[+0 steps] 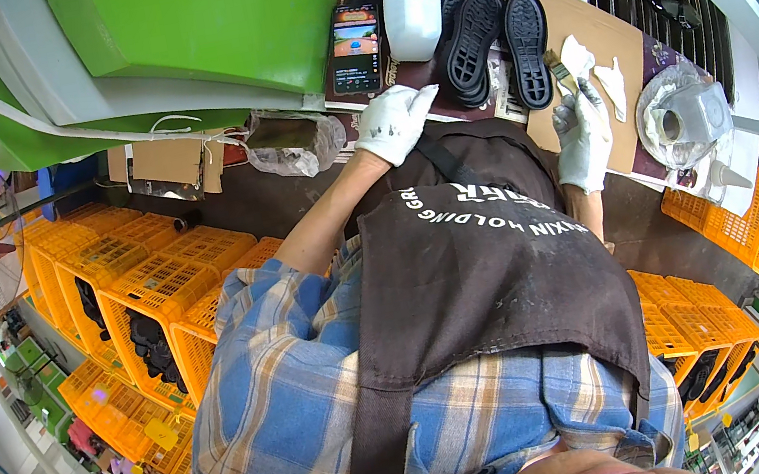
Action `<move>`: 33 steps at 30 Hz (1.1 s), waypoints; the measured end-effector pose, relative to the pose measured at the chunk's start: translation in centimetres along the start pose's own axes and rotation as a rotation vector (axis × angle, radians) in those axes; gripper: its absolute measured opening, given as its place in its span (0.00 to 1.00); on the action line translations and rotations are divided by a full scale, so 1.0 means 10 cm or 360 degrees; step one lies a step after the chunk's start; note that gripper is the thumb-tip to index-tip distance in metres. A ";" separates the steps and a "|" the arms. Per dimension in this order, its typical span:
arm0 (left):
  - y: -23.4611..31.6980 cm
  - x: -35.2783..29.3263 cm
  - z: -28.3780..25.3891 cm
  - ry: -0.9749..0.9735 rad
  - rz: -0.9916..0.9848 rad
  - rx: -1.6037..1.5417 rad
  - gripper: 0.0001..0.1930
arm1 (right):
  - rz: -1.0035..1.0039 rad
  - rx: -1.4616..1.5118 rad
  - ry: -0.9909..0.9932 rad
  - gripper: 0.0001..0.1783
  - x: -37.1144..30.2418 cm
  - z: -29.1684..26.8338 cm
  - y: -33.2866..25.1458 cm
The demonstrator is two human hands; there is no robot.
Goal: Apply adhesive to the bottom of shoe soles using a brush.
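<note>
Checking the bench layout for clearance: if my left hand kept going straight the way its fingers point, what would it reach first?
The left hand points up and right, toward the black shoe soles. The nearest of those soles looks first in line; the white plastic bottle sits just left of that path. Depth is hard to judge here.

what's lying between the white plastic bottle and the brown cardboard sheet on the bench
In the head view, black rubber shoe soles lie tread-up between the white plastic bottle and the brown cardboard sheet, one of them overlapping the cardboard's edge.
</note>
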State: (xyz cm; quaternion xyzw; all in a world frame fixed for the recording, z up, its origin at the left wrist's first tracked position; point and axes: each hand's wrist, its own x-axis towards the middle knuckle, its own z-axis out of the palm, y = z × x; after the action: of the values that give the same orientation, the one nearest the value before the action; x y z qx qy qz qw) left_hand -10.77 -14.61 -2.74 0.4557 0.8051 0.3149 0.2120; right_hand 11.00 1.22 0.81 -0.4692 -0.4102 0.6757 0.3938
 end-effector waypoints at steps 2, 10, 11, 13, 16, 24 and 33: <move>0.00 0.00 -0.01 -0.0017 -0.0019 -0.0008 0.19 | 0.0007 0.0030 0.0014 0.19 -0.02 0.03 -0.02; 0.06 -0.02 -0.05 -0.0070 -0.0123 -0.0103 0.22 | -0.0003 0.0020 0.0010 0.18 -0.06 0.05 -0.04; 0.03 -0.03 -0.03 -0.0061 -0.0112 -0.0089 0.22 | 0.0006 -0.0005 0.0022 0.18 -0.07 0.06 -0.03; -0.01 -0.04 -0.01 -0.0054 -0.0099 -0.0075 0.23 | 0.0014 -0.0029 0.0037 0.18 -0.08 0.08 -0.03; -0.03 -0.05 0.00 -0.0029 -0.0057 -0.0087 0.23 | 0.0000 -0.0031 0.0037 0.18 -0.11 0.10 -0.04; -0.02 -0.04 -0.01 -0.0051 -0.0061 -0.0082 0.22 | -0.0003 -0.0068 0.0000 0.19 -0.12 0.08 -0.02; -0.02 -0.02 0.00 -0.0089 -0.0095 -0.0130 0.22 | -0.0018 -0.0033 0.0007 0.19 -0.11 0.06 0.02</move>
State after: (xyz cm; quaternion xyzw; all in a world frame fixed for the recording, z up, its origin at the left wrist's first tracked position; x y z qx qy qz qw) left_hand -10.76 -14.85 -2.84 0.4309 0.7986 0.3283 0.2622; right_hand 10.68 0.04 1.08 -0.4725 -0.4189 0.6681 0.3935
